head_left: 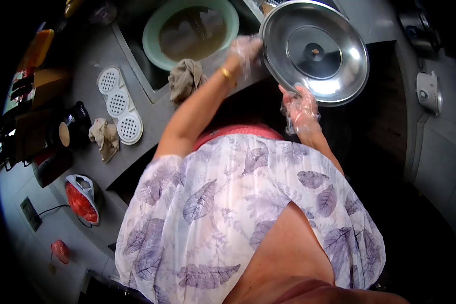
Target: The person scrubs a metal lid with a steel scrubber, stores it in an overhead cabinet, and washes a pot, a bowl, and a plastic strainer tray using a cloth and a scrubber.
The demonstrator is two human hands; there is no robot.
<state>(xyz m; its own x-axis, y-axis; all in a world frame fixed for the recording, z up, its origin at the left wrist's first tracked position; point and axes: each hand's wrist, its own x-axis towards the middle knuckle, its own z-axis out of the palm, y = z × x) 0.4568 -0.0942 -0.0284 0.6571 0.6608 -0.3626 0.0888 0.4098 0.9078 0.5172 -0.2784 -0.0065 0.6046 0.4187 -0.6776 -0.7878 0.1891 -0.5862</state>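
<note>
A large, round, shiny metal pot lid (334, 33) is tilted in front of me, with a dark centre and a small brownish spot in its middle. My left hand (245, 49), in a clear plastic glove, is closed at the lid's left edge; a gold bangle circles that wrist. At the lower rim, my right hand (303, 109) grips with its fingers bent, also in a clear plastic glove. To the left of my left hand, a crumpled grey-brown cloth (186, 80) lies on the sink edge. Behind it a pale green basin (150, 43) holds murky brown water.
A white three-part rack with round perforated discs (117, 103) lies on the grey counter (93, 53), with a second crumpled cloth (104, 138) beside it. Farther left stand a dark pot (78, 124) and a bag with red contents (82, 200). A white appliance (429, 92) is at right.
</note>
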